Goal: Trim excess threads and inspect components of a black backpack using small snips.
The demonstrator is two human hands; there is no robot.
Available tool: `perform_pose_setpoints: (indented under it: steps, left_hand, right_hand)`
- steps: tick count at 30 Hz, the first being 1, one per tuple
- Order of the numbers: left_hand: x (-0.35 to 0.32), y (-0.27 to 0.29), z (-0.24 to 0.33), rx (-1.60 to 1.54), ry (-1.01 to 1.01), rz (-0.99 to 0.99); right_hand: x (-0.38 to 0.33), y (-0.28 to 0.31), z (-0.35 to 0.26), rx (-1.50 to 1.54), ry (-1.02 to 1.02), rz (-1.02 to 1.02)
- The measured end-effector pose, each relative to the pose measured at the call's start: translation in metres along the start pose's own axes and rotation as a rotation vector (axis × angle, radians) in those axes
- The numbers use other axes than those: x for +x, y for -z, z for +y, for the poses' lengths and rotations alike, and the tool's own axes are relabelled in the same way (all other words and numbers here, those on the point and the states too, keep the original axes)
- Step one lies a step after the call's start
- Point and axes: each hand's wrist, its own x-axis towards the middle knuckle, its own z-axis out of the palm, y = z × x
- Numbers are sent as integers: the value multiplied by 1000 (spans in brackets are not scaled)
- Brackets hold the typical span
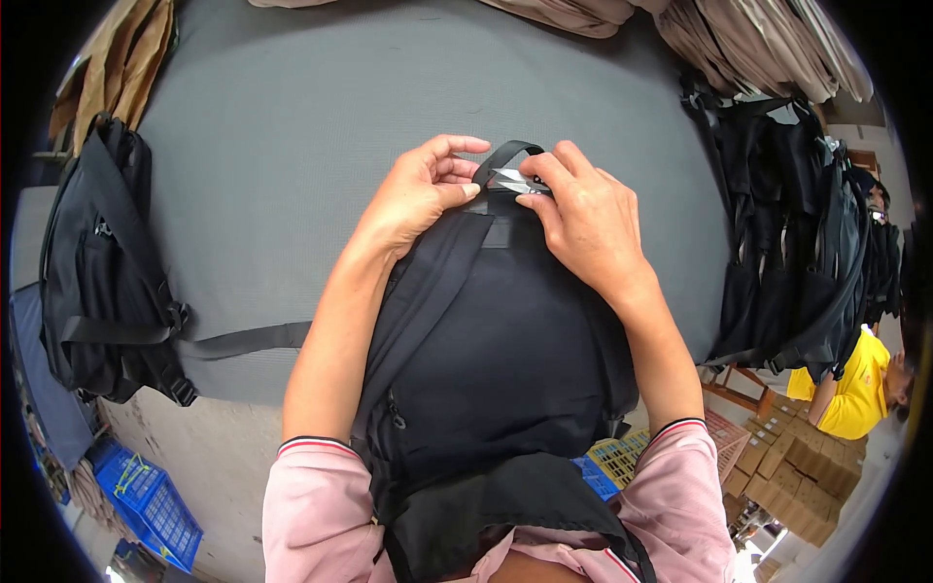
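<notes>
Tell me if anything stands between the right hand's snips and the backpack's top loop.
Nothing visible does: the snips in the right hand are at the black loop. The left hand is close beside the blade tips.

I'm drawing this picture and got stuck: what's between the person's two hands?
In the head view, the black backpack's webbing loop and the silver thread-snip blades lie between the left hand and right hand.
</notes>
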Motion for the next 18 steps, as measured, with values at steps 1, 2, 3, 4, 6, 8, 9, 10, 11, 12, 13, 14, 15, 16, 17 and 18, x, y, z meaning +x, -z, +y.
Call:
perform_pose_setpoints:
  steps: [1,2,3,4,6,8,9,10,11,12,13,14,15,16,17,18]
  left_hand:
    - [0,-1,0,15,-8,1]
    - [1,-2,0,30,-16,2]
    - [1,-1,0,29,-15,5]
    - [1,-1,-1,38,-20,10]
    - [1,-1,-1,45,-24,13]
    - [0,-1,1,44,7,40]
    - [0,-2,1,42,6,39]
    - [-1,-3,2,35,1,40]
    - [-1,-3,2,28,-5,40]
    - [-1,-2,1,28,-7,44]
    - [0,-1,-2,12,-12,59]
    - [0,1,-5,-5,-18,75]
    - [1,0,-9,-5,-18,75]
    - [1,0,-12,152,-75,125]
    - [1,0,-15,310,-131,177]
    - [-1,-3,-13,309,-131,168]
  right_hand:
    - [1,0,-1,1,3,-1]
    - [2,1,-2,-13,14,3]
    - [3,1,-3,-27,24,8]
    - [4,-1,-4,-26,26,6]
    - [5,-4,-3,-96,137,98]
    - [5,-6,-2,-142,173,109]
    - [5,-7,-2,-186,210,123]
    - [4,-8,-1,-187,211,123]
    - [3,-8,0,-198,214,131]
    - [2,-9,1,-206,221,141]
    - [3,-8,1,-205,224,142]
    - [3,-7,1,-58,121,164]
    - [2,-5,1,86,12,184]
    - [4,-6,3,87,13,184]
    - [11,-10,8,175,-57,149]
    - [18,-12,16,256,-135,115]
